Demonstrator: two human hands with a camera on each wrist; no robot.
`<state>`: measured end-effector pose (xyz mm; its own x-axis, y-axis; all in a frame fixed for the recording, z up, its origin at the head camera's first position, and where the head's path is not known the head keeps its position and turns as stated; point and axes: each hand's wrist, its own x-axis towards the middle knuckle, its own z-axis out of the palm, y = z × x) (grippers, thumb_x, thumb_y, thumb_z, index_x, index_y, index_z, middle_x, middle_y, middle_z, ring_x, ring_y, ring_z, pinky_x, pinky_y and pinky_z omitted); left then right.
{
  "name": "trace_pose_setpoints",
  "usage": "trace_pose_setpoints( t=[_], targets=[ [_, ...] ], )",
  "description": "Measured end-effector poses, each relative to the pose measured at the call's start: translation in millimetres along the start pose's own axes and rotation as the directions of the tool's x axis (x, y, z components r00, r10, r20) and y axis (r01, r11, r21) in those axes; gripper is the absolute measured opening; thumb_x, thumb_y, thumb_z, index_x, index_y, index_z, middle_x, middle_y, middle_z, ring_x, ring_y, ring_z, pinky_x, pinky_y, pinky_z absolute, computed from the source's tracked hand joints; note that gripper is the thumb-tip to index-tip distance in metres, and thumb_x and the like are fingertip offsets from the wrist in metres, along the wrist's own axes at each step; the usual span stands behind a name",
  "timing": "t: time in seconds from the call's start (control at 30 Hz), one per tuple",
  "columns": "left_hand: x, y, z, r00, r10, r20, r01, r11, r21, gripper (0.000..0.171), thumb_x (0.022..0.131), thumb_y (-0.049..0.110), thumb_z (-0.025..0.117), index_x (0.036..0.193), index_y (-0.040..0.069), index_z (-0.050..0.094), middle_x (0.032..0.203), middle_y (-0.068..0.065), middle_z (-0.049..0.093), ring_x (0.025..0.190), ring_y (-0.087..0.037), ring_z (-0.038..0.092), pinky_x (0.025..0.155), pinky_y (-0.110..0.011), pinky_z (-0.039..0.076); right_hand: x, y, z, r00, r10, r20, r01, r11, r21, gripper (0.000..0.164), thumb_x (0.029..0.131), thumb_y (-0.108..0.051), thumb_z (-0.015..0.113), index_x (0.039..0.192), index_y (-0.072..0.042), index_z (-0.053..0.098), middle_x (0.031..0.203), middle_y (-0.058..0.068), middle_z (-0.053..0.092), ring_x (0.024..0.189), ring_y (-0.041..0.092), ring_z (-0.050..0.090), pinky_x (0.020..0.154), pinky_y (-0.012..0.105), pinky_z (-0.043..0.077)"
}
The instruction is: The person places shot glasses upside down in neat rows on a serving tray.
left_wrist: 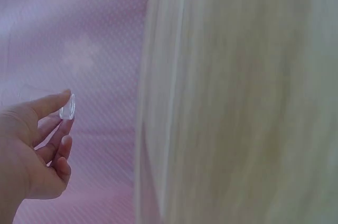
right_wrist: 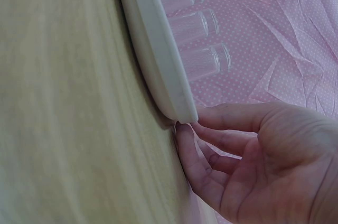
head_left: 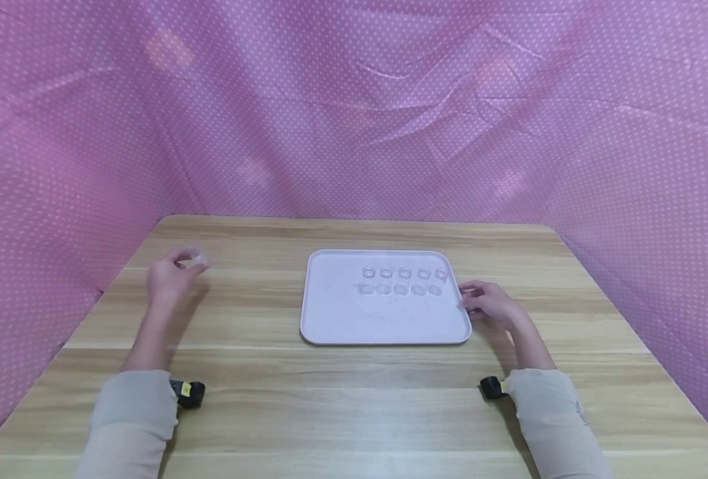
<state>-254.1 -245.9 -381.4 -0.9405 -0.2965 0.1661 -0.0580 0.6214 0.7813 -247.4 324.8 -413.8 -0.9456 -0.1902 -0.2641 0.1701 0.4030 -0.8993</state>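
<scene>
Up over the table's left side, my left hand pinches a small clear cup between thumb and fingers. In the left wrist view the cup's rim pokes out beyond the thumb, which partly hides the body. My right hand is at the right side of a white tray, its curled fingers holding the edge. The right wrist view shows the fingertips against the rim and underside of the tray's edge. Several similar clear cups stand upright in a row on the tray's right part.
The tray lies on a wood-grain table, near its middle. Pink dotted cloth hangs behind the table and along both sides. A small black camera sits at the left wrist, another black camera at the right.
</scene>
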Motion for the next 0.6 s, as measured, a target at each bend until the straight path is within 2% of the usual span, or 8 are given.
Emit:
trace_pose_setpoints(
  t=[0.13,0.3,0.4,0.6],
  targets=[
    [-0.2,11.7,9.1,0.998,0.055,0.03,-0.056,0.998,0.004,0.046,0.085,0.024,0.066,0.12,-0.003,0.055,0.106,-0.023,0.055,0.093,-0.026,0.045,0.071,-0.033,0.04,0,0,0,1.0,0.004,0.0,-0.004,1.0,0.005,0.048,0.087,0.003,0.052,0.13,0.015,0.034,0.101,0.017,0.054,0.081,0.015,0.056,0.072,0.031,0.051],
    [-0.3,25.1,21.5,0.995,0.097,0.023,-0.097,0.995,-0.011,0.042,0.082,0.02,0.069,0.116,-0.004,0.058,0.104,-0.023,0.057,0.094,-0.029,0.047,0.072,-0.034,0.041,0,0,0,1.0,0.01,0.003,-0.01,1.0,0.016,0.048,0.087,0.003,0.052,0.13,0.015,0.034,0.1,0.016,0.053,0.081,0.015,0.056,0.072,0.031,0.051],
    [-1.9,33.2,29.0,0.993,0.111,0.029,-0.11,0.994,-0.029,0.04,0.082,0.02,0.069,0.114,-0.002,0.059,0.105,-0.021,0.058,0.094,-0.028,0.048,0.071,-0.033,0.041,-1,0,1,1.0,0.01,0.006,-0.01,1.0,0.018,0.048,0.087,0.003,0.052,0.13,0.015,0.034,0.1,0.015,0.053,0.081,0.015,0.056,0.072,0.03,0.051],
    [-8.7,51.0,44.3,0.982,0.182,0.049,-0.18,0.982,-0.05,0.035,0.08,0.017,0.071,0.109,-0.001,0.062,0.109,-0.018,0.06,0.094,-0.029,0.05,0.073,-0.036,0.042,-2,-1,0,1.0,0.013,0.008,-0.013,1.0,0.022,0.048,0.088,0.003,0.051,0.13,0.015,0.033,0.102,0.017,0.053,0.081,0.015,0.056,0.072,0.03,0.051]
  ],
)
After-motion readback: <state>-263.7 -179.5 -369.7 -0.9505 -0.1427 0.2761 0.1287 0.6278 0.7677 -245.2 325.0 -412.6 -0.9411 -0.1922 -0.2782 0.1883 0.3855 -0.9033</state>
